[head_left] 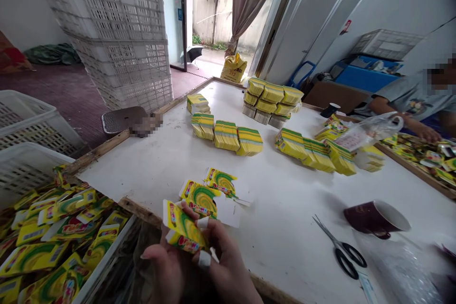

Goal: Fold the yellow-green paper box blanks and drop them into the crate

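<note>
A small yellow-green crayon box [185, 228] is held between my two hands at the near table edge. My left hand [167, 266] supports it from the left and below, thumb standing apart from the box and some fingers hidden behind it. My right hand [226, 251] grips its right side, with white wraps on two fingertips. Just beyond, flat unfolded cartons [201, 197] overlap on the white table [153, 171], their white flaps pointing right. Down to my left, a white crate [107, 261] is full of folded boxes of the same print.
Bundled flat cartons [226, 135] stand in rows and a stack [272, 99] farther back. Scissors [340, 249], a dark mug [375, 218] and clear plastic [402, 266] lie at right. A co-worker's hand [425, 130] is over more boxes. Tall crates [124, 33] rise at left.
</note>
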`<state>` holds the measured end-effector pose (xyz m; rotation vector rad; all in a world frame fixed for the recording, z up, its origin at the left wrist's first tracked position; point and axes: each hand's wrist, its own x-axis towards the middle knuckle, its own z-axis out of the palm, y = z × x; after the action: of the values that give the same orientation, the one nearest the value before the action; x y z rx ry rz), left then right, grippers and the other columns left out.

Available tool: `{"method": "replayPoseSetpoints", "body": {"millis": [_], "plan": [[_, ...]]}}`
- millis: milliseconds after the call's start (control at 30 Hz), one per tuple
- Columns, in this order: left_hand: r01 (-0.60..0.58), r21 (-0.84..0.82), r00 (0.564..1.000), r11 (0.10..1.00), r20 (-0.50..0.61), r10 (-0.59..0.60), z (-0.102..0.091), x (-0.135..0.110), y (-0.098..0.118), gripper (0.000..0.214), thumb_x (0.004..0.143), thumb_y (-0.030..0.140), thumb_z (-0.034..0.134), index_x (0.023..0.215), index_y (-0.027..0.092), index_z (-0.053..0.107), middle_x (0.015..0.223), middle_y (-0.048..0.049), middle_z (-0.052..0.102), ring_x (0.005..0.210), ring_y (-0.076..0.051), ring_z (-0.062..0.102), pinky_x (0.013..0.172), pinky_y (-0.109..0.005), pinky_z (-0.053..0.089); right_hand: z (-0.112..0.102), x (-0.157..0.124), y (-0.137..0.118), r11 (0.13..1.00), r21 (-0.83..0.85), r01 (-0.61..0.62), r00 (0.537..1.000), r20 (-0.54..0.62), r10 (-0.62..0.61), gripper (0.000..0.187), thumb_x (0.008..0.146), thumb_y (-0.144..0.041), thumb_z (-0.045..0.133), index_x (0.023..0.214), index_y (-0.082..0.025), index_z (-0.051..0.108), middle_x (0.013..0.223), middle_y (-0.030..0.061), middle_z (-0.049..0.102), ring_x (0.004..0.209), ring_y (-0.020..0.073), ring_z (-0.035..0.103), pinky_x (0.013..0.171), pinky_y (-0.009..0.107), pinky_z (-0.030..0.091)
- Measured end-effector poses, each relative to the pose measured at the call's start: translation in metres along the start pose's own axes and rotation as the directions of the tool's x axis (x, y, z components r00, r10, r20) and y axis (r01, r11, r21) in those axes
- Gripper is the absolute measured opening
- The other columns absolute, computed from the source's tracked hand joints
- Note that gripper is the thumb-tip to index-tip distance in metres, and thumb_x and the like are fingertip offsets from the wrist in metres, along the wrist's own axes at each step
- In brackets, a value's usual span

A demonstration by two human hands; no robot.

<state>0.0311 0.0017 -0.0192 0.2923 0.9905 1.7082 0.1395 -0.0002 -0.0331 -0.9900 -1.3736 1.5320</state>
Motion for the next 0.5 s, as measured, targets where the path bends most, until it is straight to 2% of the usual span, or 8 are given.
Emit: {"method": "replayPoseSetpoints", "body": {"millis": [100, 167, 200, 333, 433, 500], "plan": [[-0.033, 0.053, 0.999, 0.998, -0.020, 0.035, -0.012, 0.003, -0.008, 0.047, 0.062, 0.059, 0.080, 0.091, 0.024, 0.072, 0.084, -0.0030, 0.071, 0.082, -0.023, 0.068, 0.070, -0.031, 0.058, -0.014, 0.001, -0.008, 0.992, -0.114, 0.056, 0.997, -0.055, -0.063, 0.024, 0.083, -0.028, 0.063, 0.107, -0.022, 0.059, 0.098, 0.0035, 0.068, 0.088, 0.0199, 0.063, 0.078, 0.029, 0.050], [-0.082, 0.099, 0.994, 0.992, -0.057, 0.088, -0.021, 0.008, -0.014, 0.032, 0.066, 0.042, 0.083, 0.089, 0.023, 0.073, 0.082, -0.0002, 0.073, 0.077, -0.017, 0.068, 0.070, -0.024, 0.057, -0.018, 0.001, -0.010, 0.964, -0.245, 0.107, 0.989, -0.076, -0.129, 0.014, 0.088, -0.026, 0.056, 0.099, -0.020, 0.062, 0.090, 0.0031, 0.069, 0.082, 0.0185, 0.063, 0.073, 0.027, 0.049], [-0.103, 0.112, 0.991, 0.988, -0.068, 0.111, -0.024, 0.010, -0.016, 0.028, 0.067, 0.039, 0.083, 0.086, 0.022, 0.073, 0.080, 0.0003, 0.073, 0.075, -0.016, 0.067, 0.070, -0.023, 0.056, -0.019, 0.001, -0.009, 0.940, -0.311, 0.138, 0.982, -0.080, -0.170, 0.013, 0.090, -0.024, 0.052, 0.096, -0.020, 0.062, 0.085, 0.0026, 0.068, 0.078, 0.0178, 0.062, 0.070, 0.026, 0.049], [-0.127, 0.193, 0.989, 0.973, -0.048, 0.139, -0.027, 0.015, -0.009, 0.026, 0.069, 0.039, 0.082, 0.084, 0.019, 0.074, 0.082, -0.0021, 0.074, 0.076, -0.019, 0.068, 0.072, -0.027, 0.057, -0.026, 0.002, -0.008, 0.846, -0.465, 0.261, 0.941, -0.073, -0.330, 0.018, 0.089, -0.016, 0.048, 0.096, -0.021, 0.064, 0.081, 0.0022, 0.067, 0.072, 0.0169, 0.062, 0.065, 0.025, 0.049], [-0.254, 0.278, 0.967, 0.926, 0.047, 0.251, -0.021, 0.011, 0.019, 0.038, 0.071, 0.044, 0.079, 0.099, 0.019, 0.072, 0.104, -0.0087, 0.074, 0.097, -0.025, 0.068, 0.083, -0.030, 0.056, -0.040, 0.004, -0.015, 0.767, -0.558, 0.317, 0.919, -0.019, -0.394, 0.023, 0.090, -0.013, 0.049, 0.102, -0.023, 0.065, 0.085, 0.0041, 0.068, 0.077, 0.0190, 0.062, 0.067, 0.027, 0.050], [-0.354, 0.375, 0.935, 0.857, 0.140, 0.325, -0.016, 0.006, 0.041, 0.053, 0.069, 0.046, 0.079, 0.113, 0.018, 0.069, 0.116, -0.0133, 0.070, 0.107, -0.029, 0.065, 0.091, -0.032, 0.053, -0.048, 0.004, -0.025, 0.670, -0.653, 0.353, 0.908, 0.065, -0.414, 0.026, 0.091, -0.011, 0.050, 0.104, -0.025, 0.067, 0.088, 0.0053, 0.069, 0.081, 0.0207, 0.061, 0.070, 0.031, 0.051]]}}
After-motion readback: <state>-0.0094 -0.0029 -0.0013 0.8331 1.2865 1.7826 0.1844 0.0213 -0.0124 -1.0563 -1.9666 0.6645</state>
